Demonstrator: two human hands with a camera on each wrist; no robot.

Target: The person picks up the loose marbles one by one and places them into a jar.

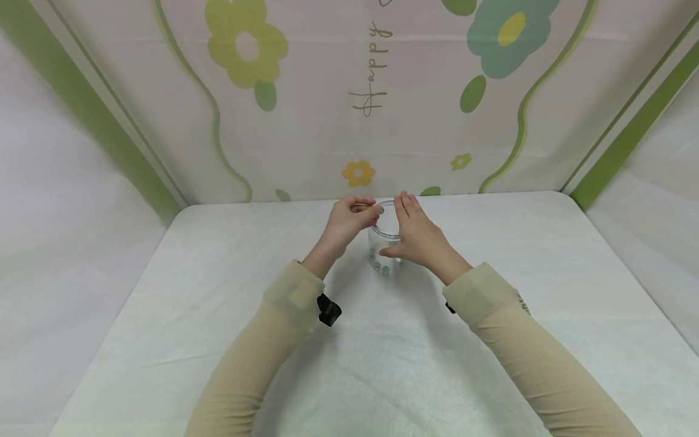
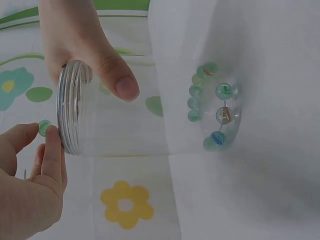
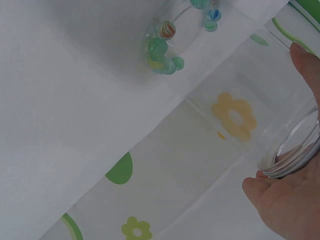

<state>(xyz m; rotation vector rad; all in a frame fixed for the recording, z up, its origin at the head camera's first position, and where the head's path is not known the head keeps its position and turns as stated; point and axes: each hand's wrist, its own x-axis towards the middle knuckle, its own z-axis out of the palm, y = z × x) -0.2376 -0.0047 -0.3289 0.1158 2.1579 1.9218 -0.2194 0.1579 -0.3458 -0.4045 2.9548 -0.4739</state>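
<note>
A clear jar (image 2: 130,132) stands upright on the table, with several glass marbles (image 2: 224,115) lying in a ring round its bottom. Most are green; one shows a brown swirl and another a blue one. My left hand (image 1: 346,223) pinches a green marble (image 2: 44,128) between thumb and finger, right at the jar's rim, with a fingertip close against the rim. My right hand (image 1: 423,238) grips the jar near its mouth, thumb on the near side and fingers on the far side. The jar's mouth (image 1: 388,220) is uncovered.
A white cloth (image 1: 382,364) covers the table, whose back edge runs just behind the jar. Beyond it hangs a printed backdrop (image 1: 317,121) with flowers and lettering. White side walls (image 1: 65,200) with green bands stand left and right.
</note>
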